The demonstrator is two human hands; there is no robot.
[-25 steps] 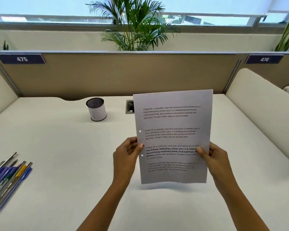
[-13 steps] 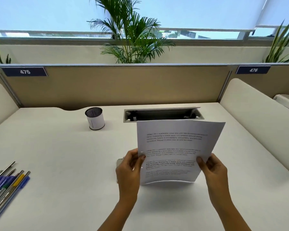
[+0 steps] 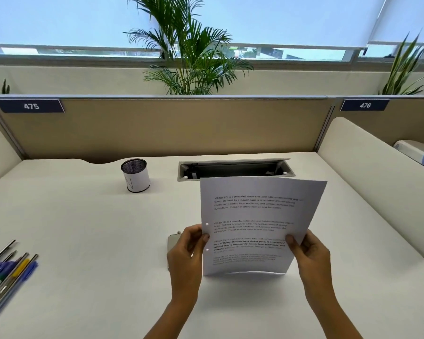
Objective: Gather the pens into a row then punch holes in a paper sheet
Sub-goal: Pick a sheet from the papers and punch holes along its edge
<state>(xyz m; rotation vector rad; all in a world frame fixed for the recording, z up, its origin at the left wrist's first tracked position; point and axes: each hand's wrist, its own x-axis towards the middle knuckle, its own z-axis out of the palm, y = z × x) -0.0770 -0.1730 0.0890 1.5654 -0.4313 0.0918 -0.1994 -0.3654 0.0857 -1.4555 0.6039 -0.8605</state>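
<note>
1 paper sheet [image 3: 255, 216] is held by 2 hands, the left hand [image 3: 185, 255] and the right hand [image 3: 309, 255]. 2 punched holes [image 3: 207, 224] flank the left thumb. 1 hole punch [image 3: 173, 241] peeks from behind the left hand. Far left of the grip lie at least 5 overlapping pens [image 3: 8, 270]. Beyond it stands 1 mesh cup [image 3: 135, 176].

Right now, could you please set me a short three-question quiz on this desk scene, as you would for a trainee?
1. True or false: the paper sheet already shows two punched holes near its left edge.
2. Where do the pens lie? A) in the mesh cup; B) side by side at the left edge of the desk; C) under the sheet.
3. Which hands hold the sheet, and where?

Key: 1 true. 2 B. 3 Both: the left hand pinches its left edge and the right hand pinches its right edge.
</note>
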